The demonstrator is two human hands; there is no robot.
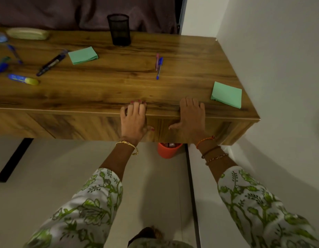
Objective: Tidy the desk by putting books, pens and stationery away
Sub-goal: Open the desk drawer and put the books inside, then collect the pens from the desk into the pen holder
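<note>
Both of our hands rest on the near edge of the wooden tabletop (119, 83), holding nothing. Our left hand (133, 120) lies with its fingers curled loosely over the edge, red-painted nails touching the wood, thumb pointing right along the front panel. Our right hand (190, 119) lies flatter, fingers spread on the surface and thumb hanging down over the front, pointing left. A gold bangle (127, 144) circles the left wrist; red and brown thread bands (208, 149) circle the right. Both sleeves are white with green floral print.

Just right of our right hand, near the tabletop's corner, lies a square pad of green sticky notes (226, 94). Farther back, between the hands, a blue pen (159, 68) lies beside a pink pen (157, 61), touching or nearly so. A second green sticky pad (83, 55) sits toward the left, and behind it stands an upright black mesh pen holder (119, 29). On the left part lie a black marker (51, 63), a blue-and-yellow glue stick (23, 80), more blue pens (14, 53) and, at the back, a pale green pouch (28, 33).

Below the tabletop, on the floor, stands an orange bin (168, 150).
</note>
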